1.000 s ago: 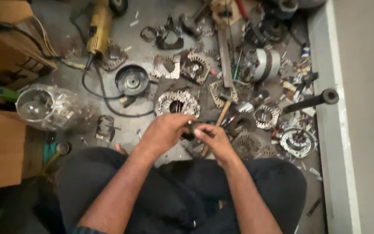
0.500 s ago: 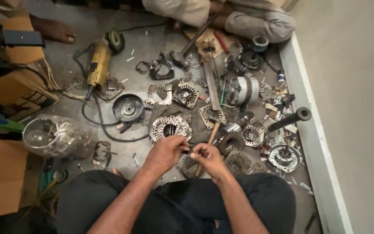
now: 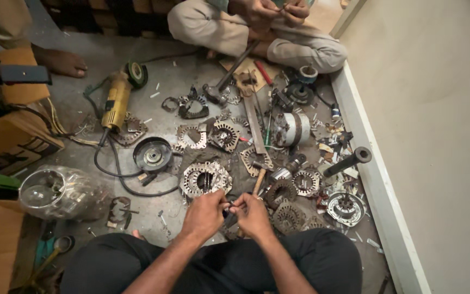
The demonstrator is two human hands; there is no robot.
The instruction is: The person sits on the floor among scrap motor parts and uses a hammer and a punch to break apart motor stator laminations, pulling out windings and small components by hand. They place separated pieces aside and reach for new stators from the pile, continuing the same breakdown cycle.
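Head view: small part (image 3: 228, 207), seemingly pinched between fingers (image 3: 239, 205).

A grey concrete floor (image 3: 164, 109) carries the clutter. Just beyond the left hand (image 3: 205, 215) lies a round motor stator (image 3: 204, 178); farther off to its left, a yellow angle grinder (image 3: 116, 100) and a clear plastic bag (image 3: 63, 193). A wooden-handled hammer (image 3: 259, 177) lies just beyond the right hand (image 3: 252, 213).
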